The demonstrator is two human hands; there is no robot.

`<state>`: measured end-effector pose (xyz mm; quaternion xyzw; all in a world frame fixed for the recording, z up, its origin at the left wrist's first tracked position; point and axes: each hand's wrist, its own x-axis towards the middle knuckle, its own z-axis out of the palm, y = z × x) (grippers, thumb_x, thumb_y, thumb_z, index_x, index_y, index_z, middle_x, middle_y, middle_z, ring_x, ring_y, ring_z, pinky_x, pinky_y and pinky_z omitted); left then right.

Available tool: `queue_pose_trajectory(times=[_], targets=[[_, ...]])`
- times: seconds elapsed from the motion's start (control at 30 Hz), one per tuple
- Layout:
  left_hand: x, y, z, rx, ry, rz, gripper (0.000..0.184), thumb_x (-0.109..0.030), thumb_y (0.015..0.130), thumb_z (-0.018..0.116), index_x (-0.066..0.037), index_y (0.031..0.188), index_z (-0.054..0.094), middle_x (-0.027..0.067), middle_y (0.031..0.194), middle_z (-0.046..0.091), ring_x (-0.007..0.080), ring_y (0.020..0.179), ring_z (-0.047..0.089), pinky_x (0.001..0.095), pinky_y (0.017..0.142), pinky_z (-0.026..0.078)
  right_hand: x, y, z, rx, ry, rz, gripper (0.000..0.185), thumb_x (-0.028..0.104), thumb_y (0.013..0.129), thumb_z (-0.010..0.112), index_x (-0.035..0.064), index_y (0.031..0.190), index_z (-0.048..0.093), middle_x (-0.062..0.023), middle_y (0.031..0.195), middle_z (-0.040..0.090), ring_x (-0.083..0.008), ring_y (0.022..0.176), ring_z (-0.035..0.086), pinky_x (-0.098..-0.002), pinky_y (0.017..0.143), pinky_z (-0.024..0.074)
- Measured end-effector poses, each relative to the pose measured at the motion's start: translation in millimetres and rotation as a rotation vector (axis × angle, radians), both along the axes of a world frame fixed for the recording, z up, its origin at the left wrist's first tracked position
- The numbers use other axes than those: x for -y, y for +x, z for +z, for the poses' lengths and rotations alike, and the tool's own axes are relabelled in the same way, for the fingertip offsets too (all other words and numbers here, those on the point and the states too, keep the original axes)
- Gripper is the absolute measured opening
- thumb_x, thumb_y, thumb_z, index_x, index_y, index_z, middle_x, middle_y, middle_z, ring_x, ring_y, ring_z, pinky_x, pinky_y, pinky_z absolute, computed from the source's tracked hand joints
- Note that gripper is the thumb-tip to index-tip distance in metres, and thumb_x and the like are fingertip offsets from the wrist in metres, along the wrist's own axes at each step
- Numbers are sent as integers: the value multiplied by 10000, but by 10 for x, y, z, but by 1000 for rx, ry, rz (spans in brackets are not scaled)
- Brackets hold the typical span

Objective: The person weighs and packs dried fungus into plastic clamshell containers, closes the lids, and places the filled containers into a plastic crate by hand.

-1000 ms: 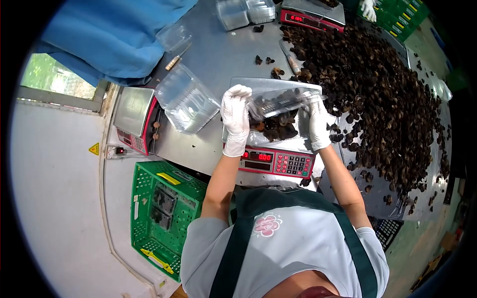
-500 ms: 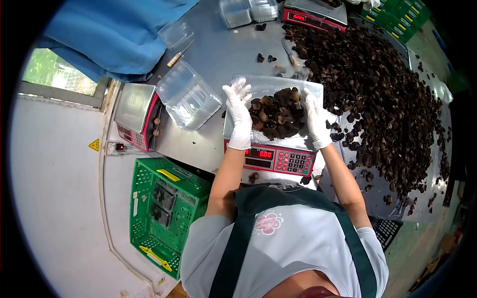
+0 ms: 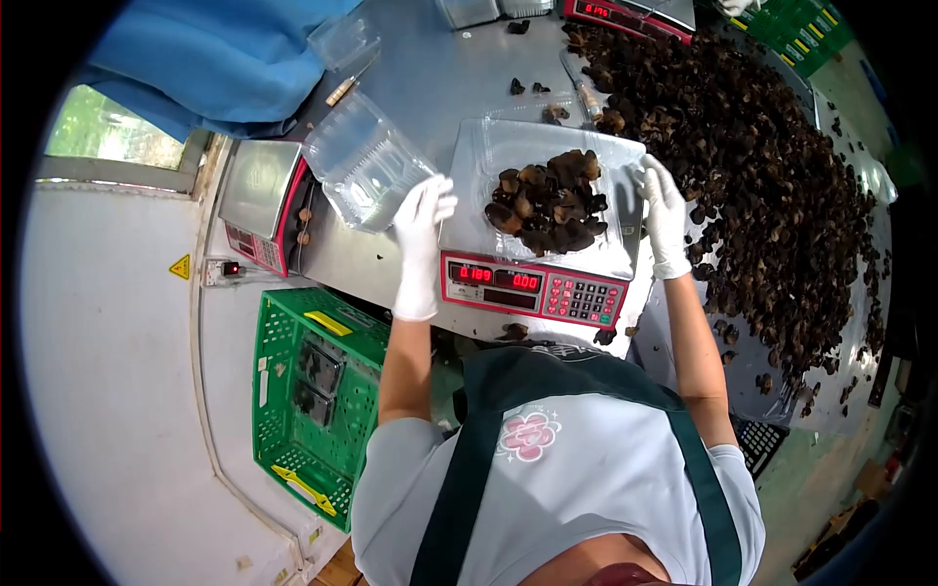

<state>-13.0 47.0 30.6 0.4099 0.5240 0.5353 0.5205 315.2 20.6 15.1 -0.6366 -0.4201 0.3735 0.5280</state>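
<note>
An open clear plastic box (image 3: 498, 161) lies on the steel pan of a red scale (image 3: 576, 298), its lid folded back. Dark brown fungus pieces (image 3: 549, 203) are heaped in the box. The scale's display reads 0.189. My left hand (image 3: 423, 230), in a white glove, is off the pan's left side, near the stacked clear boxes (image 3: 366, 176), fingers apart and holding nothing. By the pan's right edge is my right hand (image 3: 664, 215), also gloved, with nothing in it and its fingers partly spread.
A big pile of fungus (image 3: 752, 186) covers the table's right side. A second scale (image 3: 262, 195) stands at the left, above a green crate (image 3: 313, 391) with packed boxes. A knife (image 3: 586, 98) lies behind the pan. Another person's gloved hand (image 3: 735, 6) shows at the top.
Both hands have let go of the box and moved apart, left and right. The lid, earlier raised over the fungus, now lies back behind it.
</note>
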Motion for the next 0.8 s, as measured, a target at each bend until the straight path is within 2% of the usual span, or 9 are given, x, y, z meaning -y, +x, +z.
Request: queue_pose_trajectory(times=[0.1, 0.17, 0.23, 0.3, 0.4, 0.43, 0.63, 0.73, 0.8], targets=[[510, -358, 3, -265, -75, -370, 188, -135, 925, 570, -11, 1036, 656, 24, 856, 674, 94, 731, 605, 252, 671, 507, 105, 122, 136, 46, -4, -67, 401, 289, 970, 508, 50, 1290, 531, -103, 1240, 592, -184, 1083, 580, -320, 942, 458], [913, -324, 7, -566, -162, -597, 145, -166, 886, 616, -70, 973, 682, 35, 857, 690, 138, 711, 628, 281, 647, 513, 146, 216, 60, -24, 46, -62, 372, 227, 964, 525, 23, 1275, 537, -105, 1240, 588, -171, 1069, 585, -295, 906, 478], [1245, -310, -326, -834, 55, -722, 178, -174, 889, 594, -122, 1033, 685, 54, 891, 675, 156, 751, 636, 283, 638, 508, 186, 289, -27, -17, 73, -47, 380, 192, 933, 583, 2, 1260, 545, -111, 1220, 600, -162, 1081, 575, -277, 929, 453], [1408, -237, -504, -1228, 292, -939, 298, -262, 893, 576, -191, 1180, 611, 76, 867, 633, 217, 781, 637, 336, 616, 508, 229, 271, -5, 3, 62, -45, 378, 174, 926, 590, 5, 1261, 546, -125, 1231, 595, -170, 1108, 568, -283, 941, 453], [1465, -49, -649, -1305, 139, -1123, 482, -331, 891, 550, -222, 1346, 439, 63, 889, 584, 232, 838, 624, 375, 604, 505, 288, 220, 27, 25, 53, -19, 382, 177, 921, 595, 17, 1265, 548, -125, 1235, 594, -175, 1112, 567, -293, 952, 447], [1477, -20, -671, -1305, 144, -1121, 482, -331, 891, 550, -222, 1346, 439, 63, 889, 584, 232, 838, 624, 375, 604, 505, 300, 207, 42, 21, 53, -11, 386, 182, 918, 599, 20, 1265, 549, -125, 1235, 594, -177, 1112, 567, -297, 955, 445], [1458, 196, -618, -1356, 194, -1137, 325, -274, 892, 532, -190, 1205, 541, 57, 958, 586, 230, 883, 617, 376, 657, 521, 340, 157, 116, 64, 19, 6, 363, 150, 938, 570, 0, 1267, 537, -91, 1204, 604, -141, 1016, 602, -264, 889, 470], [1477, 188, -731, -1197, 256, -1060, 211, -260, 884, 520, -174, 1046, 624, 37, 989, 604, 241, 908, 611, 372, 698, 518, 361, 159, 123, 91, 5, 27, 346, 162, 936, 576, 16, 1249, 559, -68, 1164, 624, -127, 999, 606, -259, 864, 472], [1462, 182, -709, -1185, 216, -1010, 211, -252, 879, 523, -177, 1049, 625, 34, 973, 608, 238, 903, 612, 369, 701, 517, 392, 138, 151, 95, 6, 31, 338, 166, 937, 575, 24, 1243, 566, -62, 1157, 627, -123, 999, 603, -258, 868, 469]])
